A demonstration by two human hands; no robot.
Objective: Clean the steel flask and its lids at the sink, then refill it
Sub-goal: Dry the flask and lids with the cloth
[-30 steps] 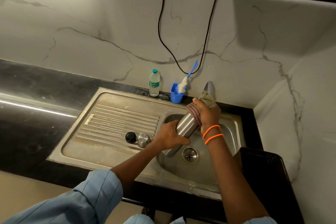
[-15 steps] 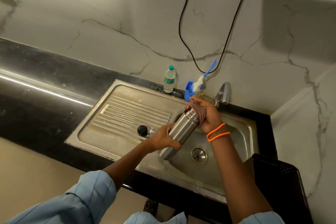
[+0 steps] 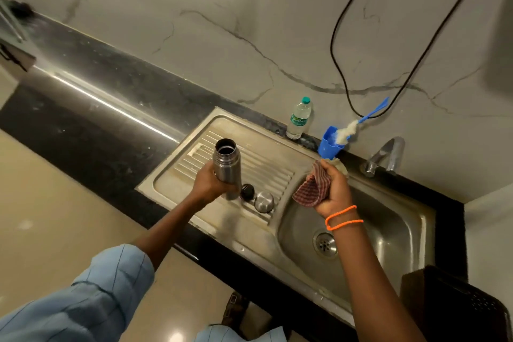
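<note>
On the ribbed steel draining board (image 3: 249, 164) at the left of the basin, the left hand (image 3: 211, 184) now holds the open cylindrical steel flask (image 3: 227, 165) upright; half a second ago it was tilted over the basin, with the red checked cloth (image 3: 312, 189) wiping its mouth. The right hand (image 3: 334, 194) has come away, fingers curled around this cloth. Wiping seems finished; the small black lid (image 3: 247, 191) and the round steel cap (image 3: 264, 202) beside the flask probably wait next.

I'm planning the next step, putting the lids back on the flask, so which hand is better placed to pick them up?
Left hand: it grips the flask right beside both lids; the right hand grips the cloth.
</note>
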